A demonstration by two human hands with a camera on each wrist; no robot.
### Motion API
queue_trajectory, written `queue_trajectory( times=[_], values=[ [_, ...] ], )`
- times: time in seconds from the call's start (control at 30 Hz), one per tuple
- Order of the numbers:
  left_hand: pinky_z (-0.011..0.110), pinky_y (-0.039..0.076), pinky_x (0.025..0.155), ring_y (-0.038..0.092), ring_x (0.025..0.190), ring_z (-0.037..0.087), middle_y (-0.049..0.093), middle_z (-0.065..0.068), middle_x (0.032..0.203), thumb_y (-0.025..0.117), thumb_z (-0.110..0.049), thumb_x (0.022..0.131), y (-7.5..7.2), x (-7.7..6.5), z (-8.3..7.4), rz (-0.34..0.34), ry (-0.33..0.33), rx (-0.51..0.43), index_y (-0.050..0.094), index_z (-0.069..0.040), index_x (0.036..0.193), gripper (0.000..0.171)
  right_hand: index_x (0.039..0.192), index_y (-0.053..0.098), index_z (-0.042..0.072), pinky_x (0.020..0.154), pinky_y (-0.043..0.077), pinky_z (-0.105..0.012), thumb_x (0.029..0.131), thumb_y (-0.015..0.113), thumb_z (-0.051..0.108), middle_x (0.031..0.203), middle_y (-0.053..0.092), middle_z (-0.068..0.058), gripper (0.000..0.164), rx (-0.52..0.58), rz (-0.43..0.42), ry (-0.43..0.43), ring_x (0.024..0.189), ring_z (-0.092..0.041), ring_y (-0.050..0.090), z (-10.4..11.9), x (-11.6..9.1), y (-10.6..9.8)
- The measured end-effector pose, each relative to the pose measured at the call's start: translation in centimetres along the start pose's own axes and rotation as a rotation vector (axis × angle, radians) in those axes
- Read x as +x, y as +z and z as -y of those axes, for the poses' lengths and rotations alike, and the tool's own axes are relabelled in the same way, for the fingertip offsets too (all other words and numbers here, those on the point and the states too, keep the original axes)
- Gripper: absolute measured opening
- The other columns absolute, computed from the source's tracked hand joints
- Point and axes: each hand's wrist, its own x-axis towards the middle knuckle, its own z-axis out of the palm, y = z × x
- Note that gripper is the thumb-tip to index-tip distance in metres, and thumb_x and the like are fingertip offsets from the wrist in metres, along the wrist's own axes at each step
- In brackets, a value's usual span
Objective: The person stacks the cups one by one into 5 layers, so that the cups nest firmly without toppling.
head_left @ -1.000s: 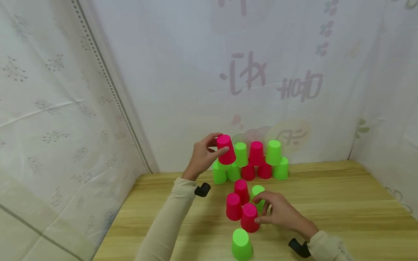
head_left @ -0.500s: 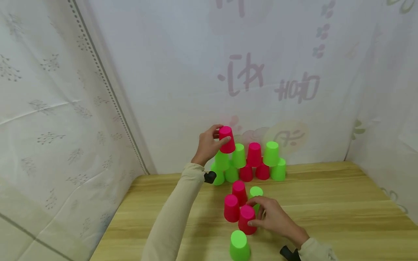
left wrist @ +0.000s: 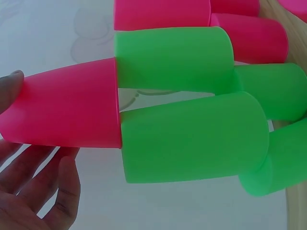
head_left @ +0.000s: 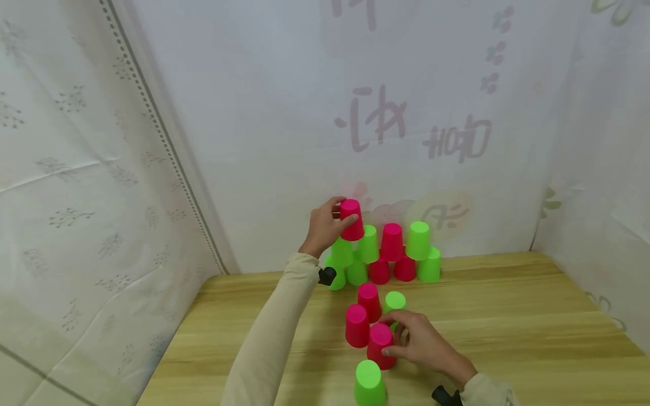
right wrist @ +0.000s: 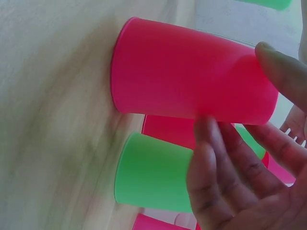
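Note:
My left hand (head_left: 322, 228) holds an upside-down pink cup (head_left: 350, 220) at the left end of a cup wall. In the left wrist view, that cup's rim meets the tops of two side-by-side cups, an outer green cup (left wrist: 192, 139) and an inner green cup (left wrist: 172, 57). Thumb and fingers are on opposite sides of it. Lower down, my right hand (head_left: 424, 344) grips another upside-down pink cup (head_left: 380, 341), thumb on the near side and fingers behind. That cup's rim appears at the tabletop in the right wrist view.
The wall's second row also has a pink cup (head_left: 391, 242) and a green cup (head_left: 418, 239), above a row of several cups. Around my right hand stand two pink cups (head_left: 357, 326), a green cup (head_left: 395, 301) and a nearer green cup (head_left: 369, 383). Cloth (head_left: 284, 141) hangs behind the wooden table (head_left: 497, 316).
My left hand has lifted its pink cup up and right, then lowered it slightly onto the green cups. My right hand has moved in closer around its pink cup. The head view has shifted slightly.

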Motion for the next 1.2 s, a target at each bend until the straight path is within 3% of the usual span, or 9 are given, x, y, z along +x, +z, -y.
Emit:
queue_trajectory(
  times=[0.13, 0.27, 0.47, 0.67, 0.77, 1.0, 1.1, 1.2],
  values=[
    [0.04, 0.06, 0.091, 0.068, 0.114, 0.032, 0.068, 0.017, 0.127, 0.076, -0.024, 0.091, 0.1, 0.0, 0.0, -0.003, 0.005, 0.009, 0.053, -0.009, 0.141, 0.057, 0.117, 0.068, 0.018, 0.07, 0.052, -0.025, 0.078, 0.086, 0.032, 0.106, 0.069, 0.008, 0.045, -0.044, -0.034, 0.009, 0.093, -0.003, 0.058, 0.0, 0.1, 0.4],
    [0.04, 0.06, 0.093, 0.068, 0.115, 0.033, 0.067, 0.017, 0.129, 0.076, -0.024, 0.09, 0.2, -0.2, 0.1, 0.003, 0.005, 0.025, 0.052, -0.008, 0.141, 0.058, 0.116, 0.068, 0.021, 0.07, 0.052, -0.025, 0.079, 0.085, 0.033, 0.106, 0.069, 0.008, 0.042, -0.039, -0.04, 0.027, 0.095, -0.003, 0.059, 0.0, 0.1, 0.3],
    [0.043, 0.059, 0.094, 0.066, 0.119, 0.034, 0.065, 0.015, 0.134, 0.075, -0.025, 0.091, -0.1, -1.3, 0.4, 0.014, -0.008, 0.029, 0.05, -0.008, 0.142, 0.059, 0.117, 0.067, 0.019, 0.072, 0.054, -0.025, 0.08, 0.085, 0.032, 0.108, 0.07, 0.007, 0.042, -0.001, -0.016, 0.031, 0.097, -0.004, 0.061, 0.3, 0.0, -0.3],
    [0.048, 0.057, 0.097, 0.065, 0.123, 0.036, 0.062, 0.016, 0.139, 0.075, -0.026, 0.091, -0.6, -2.6, 1.2, -0.023, 0.005, 0.014, 0.05, -0.005, 0.142, 0.061, 0.117, 0.066, 0.023, 0.075, 0.055, -0.025, 0.08, 0.084, 0.03, 0.111, 0.07, 0.009, 0.042, 0.019, -0.006, 0.025, 0.1, -0.002, 0.061, 0.4, -0.3, -0.8],
    [0.051, 0.056, 0.098, 0.066, 0.12, 0.037, 0.063, 0.018, 0.137, 0.075, -0.024, 0.091, -0.9, -3.6, 1.7, -0.081, 0.027, 0.004, 0.053, -0.003, 0.139, 0.058, 0.117, 0.066, 0.023, 0.075, 0.055, -0.025, 0.08, 0.084, 0.03, 0.11, 0.071, 0.01, 0.041, 0.016, -0.006, 0.014, 0.099, -0.002, 0.061, 0.4, -0.2, -1.1],
    [0.049, 0.056, 0.095, 0.072, 0.106, 0.032, 0.07, 0.017, 0.124, 0.073, -0.023, 0.092, -0.1, -6.7, 2.8, -0.257, 0.057, 0.128, 0.063, -0.002, 0.125, 0.041, 0.119, 0.065, 0.019, 0.078, 0.058, -0.031, 0.083, 0.082, 0.028, 0.11, 0.071, 0.007, 0.041, 0.021, -0.024, -0.014, 0.095, -0.003, 0.062, -0.1, -0.3, -1.8],
    [0.048, 0.057, 0.091, 0.073, 0.104, 0.032, 0.072, 0.016, 0.12, 0.073, -0.023, 0.092, 0.5, -8.3, 3.3, -0.271, 0.077, 0.161, 0.064, -0.002, 0.122, 0.038, 0.121, 0.065, 0.017, 0.079, 0.059, -0.032, 0.085, 0.081, 0.029, 0.112, 0.071, 0.005, 0.041, 0.032, -0.009, -0.019, 0.096, -0.005, 0.063, -0.4, -0.4, -1.6],
    [0.046, 0.058, 0.086, 0.073, 0.101, 0.031, 0.073, 0.015, 0.116, 0.073, -0.022, 0.092, 1.0, -10.3, 3.9, -0.224, 0.116, 0.159, 0.066, -0.003, 0.119, 0.034, 0.122, 0.065, 0.018, 0.08, 0.059, -0.032, 0.086, 0.08, 0.03, 0.113, 0.071, 0.006, 0.041, 0.042, 0.003, -0.021, 0.097, -0.007, 0.064, -0.5, -0.3, -1.6]
  ],
)
